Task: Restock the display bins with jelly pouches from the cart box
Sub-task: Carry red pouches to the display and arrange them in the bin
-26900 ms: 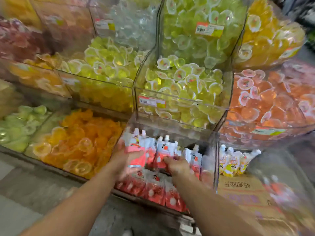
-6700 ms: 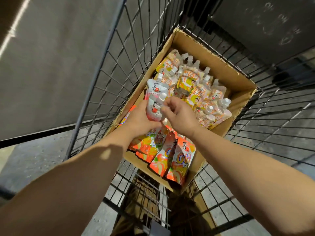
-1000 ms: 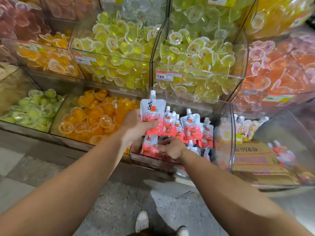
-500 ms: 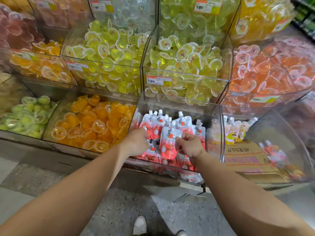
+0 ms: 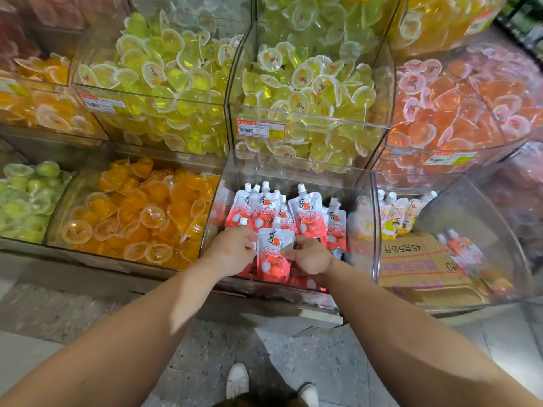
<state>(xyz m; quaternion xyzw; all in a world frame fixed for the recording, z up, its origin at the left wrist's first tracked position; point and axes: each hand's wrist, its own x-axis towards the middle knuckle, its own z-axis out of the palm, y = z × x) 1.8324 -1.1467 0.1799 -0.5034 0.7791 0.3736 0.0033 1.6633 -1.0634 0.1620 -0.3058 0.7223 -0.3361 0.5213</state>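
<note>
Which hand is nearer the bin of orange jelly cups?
Left. The left hand is just right of the orange jelly cups; the right hand sits farther right, across the held pouch.

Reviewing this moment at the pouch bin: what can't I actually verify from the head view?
- Fingertips of the left hand and right hand: curled behind the red pouch they hold.
- Bottom of the pouch bin: covered by pouches and both hands.
- Price label print: too small to read.
- Far-right bin contents: blurred by curved plastic.
- Cart box: outside the frame.
</note>
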